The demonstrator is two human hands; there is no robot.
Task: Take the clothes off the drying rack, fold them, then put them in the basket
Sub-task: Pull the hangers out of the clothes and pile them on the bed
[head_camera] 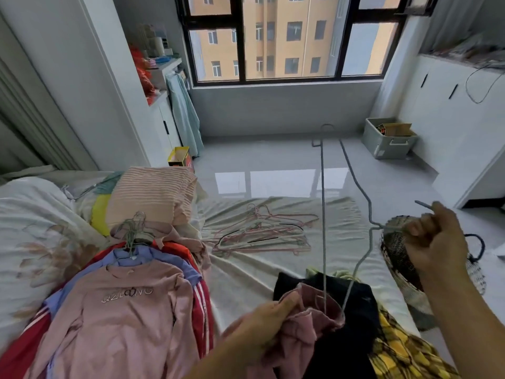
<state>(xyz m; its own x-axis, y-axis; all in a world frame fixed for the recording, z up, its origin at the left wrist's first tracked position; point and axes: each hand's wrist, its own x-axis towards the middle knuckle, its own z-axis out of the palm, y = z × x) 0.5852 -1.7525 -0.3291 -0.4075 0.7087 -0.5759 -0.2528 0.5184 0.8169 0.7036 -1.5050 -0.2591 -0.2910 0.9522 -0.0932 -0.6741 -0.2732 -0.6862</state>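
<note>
My left hand grips a pink garment at the near edge of the bed, beside a black garment and a yellow checked one. My right hand is closed on the hook of a grey wire hanger whose lower end still sits inside the pink garment. A dark woven basket stands at the bed's right edge, partly behind my right hand. On the left lies a pile of clothes on hangers, a pink top uppermost.
A heap of empty pink hangers lies mid-bed on the white sheet. Folded striped fabric sits on the bed's far left. Beyond are shiny floor tiles, a grey storage box, a yellow box, and white cabinets on both sides.
</note>
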